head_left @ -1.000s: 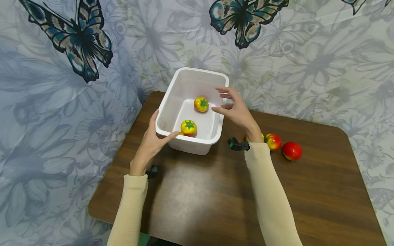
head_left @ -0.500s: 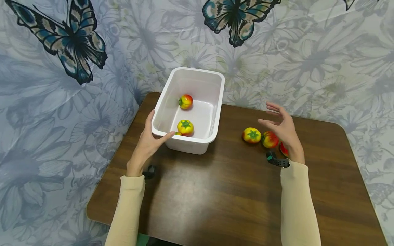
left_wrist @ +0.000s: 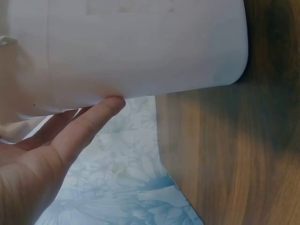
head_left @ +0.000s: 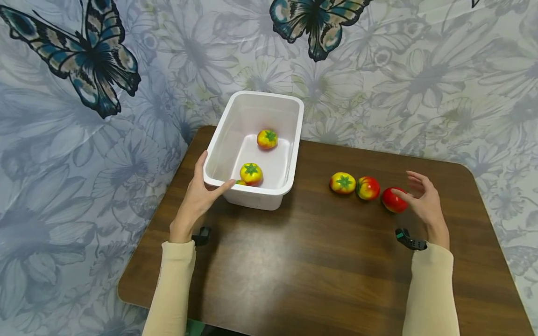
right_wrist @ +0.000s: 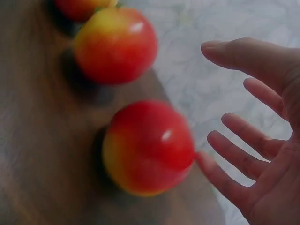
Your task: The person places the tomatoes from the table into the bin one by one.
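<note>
My left hand (head_left: pixel 195 198) grips the near left corner of a white plastic bin (head_left: pixel 265 199), thumb over the rim, fingers along the outer side (left_wrist: pixel 140 51). Inside lie two red-yellow tomatoes, one farther back (head_left: pixel 266 139) and one near the front wall (head_left: pixel 251 173); a third shows only a sliver beside the front one. With fingers spread and apart, my right hand (head_left: pixel 425 205) is beside a red tomato (right_wrist: pixel 147 147) on the table, thumb partly covering it in the head view. Whether a finger touches it, I cannot tell.
Two more tomatoes, a yellow one (head_left: pixel 342 183) and a red-yellow one (head_left: pixel 368 188), lie in a row left of the red one. The brown wooden table (head_left: pixel 311 261) backs onto a wall covering (head_left: pixel 378 93) with flowers and butterflies.
My right hand has moved from over the bin, right and down to the red tomato. The back tomato in the bin has rolled and turned. The left hand keeps its hold.
</note>
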`<act>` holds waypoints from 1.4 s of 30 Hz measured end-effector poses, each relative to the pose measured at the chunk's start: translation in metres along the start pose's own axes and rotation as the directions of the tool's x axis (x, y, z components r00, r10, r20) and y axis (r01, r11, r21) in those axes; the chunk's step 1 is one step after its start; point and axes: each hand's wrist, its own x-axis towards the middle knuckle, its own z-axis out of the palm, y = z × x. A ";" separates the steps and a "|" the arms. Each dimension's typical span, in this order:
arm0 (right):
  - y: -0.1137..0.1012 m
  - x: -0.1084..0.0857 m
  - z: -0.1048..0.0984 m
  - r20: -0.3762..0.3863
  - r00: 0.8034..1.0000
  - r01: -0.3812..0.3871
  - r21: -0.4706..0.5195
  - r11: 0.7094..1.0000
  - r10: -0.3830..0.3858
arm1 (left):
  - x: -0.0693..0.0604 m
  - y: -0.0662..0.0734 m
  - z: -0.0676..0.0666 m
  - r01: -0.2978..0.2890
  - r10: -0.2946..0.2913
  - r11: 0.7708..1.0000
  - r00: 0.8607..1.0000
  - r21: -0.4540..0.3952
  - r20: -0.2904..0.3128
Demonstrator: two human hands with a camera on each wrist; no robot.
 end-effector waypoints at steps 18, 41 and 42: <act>0.035 -0.002 0.026 0.083 0.986 -0.134 -0.104 0.986 0.143 | -0.001 -0.003 -0.001 -0.003 0.003 1.000 1.000 0.024 -0.010; -0.002 -0.010 0.018 -0.033 0.992 -0.122 -0.012 0.992 0.122 | 0.000 -0.001 -0.001 -0.032 0.031 0.999 0.999 -0.018 -0.016; -0.008 -0.010 0.019 -0.034 0.993 -0.109 -0.004 0.994 0.109 | -0.001 -0.001 0.000 -0.030 0.030 0.999 0.999 -0.017 -0.016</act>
